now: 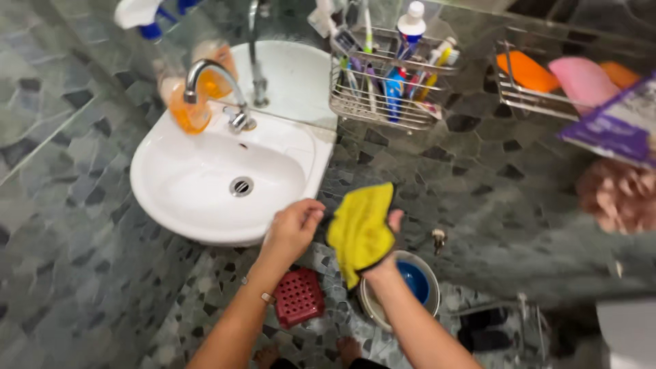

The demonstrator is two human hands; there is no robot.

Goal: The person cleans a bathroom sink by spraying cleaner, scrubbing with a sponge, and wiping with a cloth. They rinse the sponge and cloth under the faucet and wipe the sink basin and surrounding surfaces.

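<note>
Both hands hold the yellow cloth (360, 231) in front of the white sink (171, 195). From the head camera, the right hand (383, 254) is tucked in and under the cloth, with its thumb poking out at the side. The left hand (292, 231) has its fingers pinched shut on the cloth's left edge. The cloth hangs just to the right of the sink's rim. Below the hands, on the stone floor, sit a red grid box (298, 296) and a bowl with a blue inside (410, 283). A wire rack of toothbrushes (383, 85) hangs on the wall.
</note>
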